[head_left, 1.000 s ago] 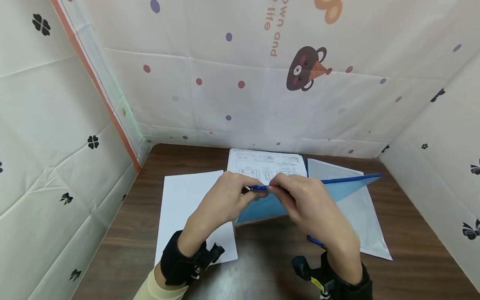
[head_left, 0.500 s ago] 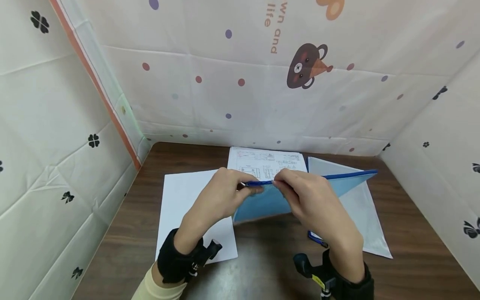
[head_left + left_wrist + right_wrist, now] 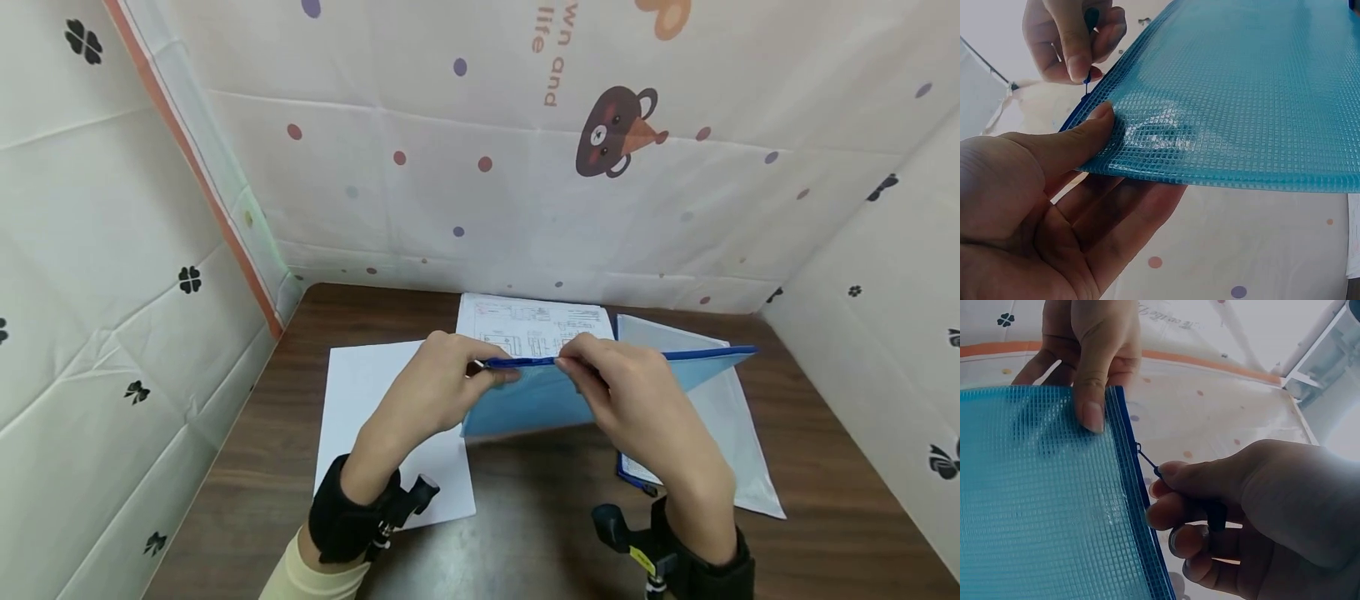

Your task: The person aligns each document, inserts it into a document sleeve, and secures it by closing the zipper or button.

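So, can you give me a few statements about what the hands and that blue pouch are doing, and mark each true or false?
1. The left hand pinches a corner of the blue mesh pouch. True.
2. The right hand pinches the zipper pull at the pouch's edge. True.
3. The pouch lies flat on the table. False: it is held up above it.
4. A blank white sheet lies on the table under the left hand. True.
5. The printed sheet is inside the pouch. False: it lies on the table behind the pouch.
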Demonstrator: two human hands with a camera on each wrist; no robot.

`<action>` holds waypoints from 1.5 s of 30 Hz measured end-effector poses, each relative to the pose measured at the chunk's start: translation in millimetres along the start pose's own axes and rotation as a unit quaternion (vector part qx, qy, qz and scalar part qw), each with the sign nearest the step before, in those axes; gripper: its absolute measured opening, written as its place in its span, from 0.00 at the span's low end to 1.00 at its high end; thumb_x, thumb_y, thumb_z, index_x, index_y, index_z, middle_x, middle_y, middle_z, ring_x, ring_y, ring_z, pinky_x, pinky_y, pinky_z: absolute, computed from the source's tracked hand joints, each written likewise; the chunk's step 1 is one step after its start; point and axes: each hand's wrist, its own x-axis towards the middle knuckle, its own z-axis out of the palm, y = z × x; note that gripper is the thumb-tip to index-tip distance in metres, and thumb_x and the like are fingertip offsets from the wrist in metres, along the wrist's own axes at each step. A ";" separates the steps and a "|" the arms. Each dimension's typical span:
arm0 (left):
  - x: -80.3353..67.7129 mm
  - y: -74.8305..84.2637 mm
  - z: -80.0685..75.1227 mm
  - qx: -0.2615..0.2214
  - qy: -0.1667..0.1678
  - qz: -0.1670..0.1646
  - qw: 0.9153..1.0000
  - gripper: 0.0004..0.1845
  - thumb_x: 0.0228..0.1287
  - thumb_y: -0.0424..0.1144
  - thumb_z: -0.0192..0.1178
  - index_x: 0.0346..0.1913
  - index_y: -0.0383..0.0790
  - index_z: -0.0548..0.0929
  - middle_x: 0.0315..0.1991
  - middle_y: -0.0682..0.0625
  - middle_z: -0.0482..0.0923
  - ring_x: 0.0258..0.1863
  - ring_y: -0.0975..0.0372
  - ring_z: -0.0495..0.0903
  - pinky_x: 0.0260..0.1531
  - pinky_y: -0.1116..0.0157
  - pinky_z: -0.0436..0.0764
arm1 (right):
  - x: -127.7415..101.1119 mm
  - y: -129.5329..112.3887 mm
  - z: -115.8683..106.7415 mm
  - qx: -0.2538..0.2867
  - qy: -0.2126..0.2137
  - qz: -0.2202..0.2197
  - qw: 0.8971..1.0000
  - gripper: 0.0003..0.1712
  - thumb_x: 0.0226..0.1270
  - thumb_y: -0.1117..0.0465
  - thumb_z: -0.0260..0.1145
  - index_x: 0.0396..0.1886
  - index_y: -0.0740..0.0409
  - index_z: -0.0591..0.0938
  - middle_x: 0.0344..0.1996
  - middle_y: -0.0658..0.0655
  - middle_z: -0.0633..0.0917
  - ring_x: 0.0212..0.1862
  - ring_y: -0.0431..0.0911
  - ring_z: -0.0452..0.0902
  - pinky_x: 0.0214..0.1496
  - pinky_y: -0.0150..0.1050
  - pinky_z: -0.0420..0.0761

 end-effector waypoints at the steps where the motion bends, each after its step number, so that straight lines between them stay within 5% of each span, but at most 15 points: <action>1: 0.1 0.2 -0.2 0.001 -0.001 -0.002 1.000 0.10 0.71 0.40 0.72 0.52 0.48 0.94 0.40 0.55 0.91 0.24 0.65 0.77 0.21 0.67 0.70 | -0.2 0.2 -0.7 -0.001 -0.001 0.004 1.000 0.05 0.72 0.70 0.71 0.42 0.57 0.86 0.26 0.47 0.83 0.25 0.36 0.70 0.26 0.33 0.74; 32: 0.1 -2.6 -5.9 -0.009 -0.009 -0.023 1.000 0.08 0.72 0.39 0.71 0.50 0.47 0.94 0.40 0.56 0.90 0.27 0.65 0.78 0.22 0.66 0.70 | -2.2 3.7 -5.7 -0.016 0.000 0.002 1.000 0.03 0.75 0.69 0.69 0.42 0.58 0.86 0.26 0.47 0.82 0.26 0.36 0.69 0.27 0.33 0.72; 45: -1.3 -5.9 -14.0 0.013 0.020 -0.043 0.999 0.09 0.71 0.38 0.71 0.51 0.46 0.94 0.46 0.50 0.90 0.32 0.61 0.81 0.28 0.63 0.77 | -3.3 7.1 -5.7 -0.020 0.015 -0.005 1.000 0.07 0.70 0.73 0.71 0.42 0.58 0.85 0.26 0.46 0.80 0.26 0.37 0.69 0.27 0.34 0.73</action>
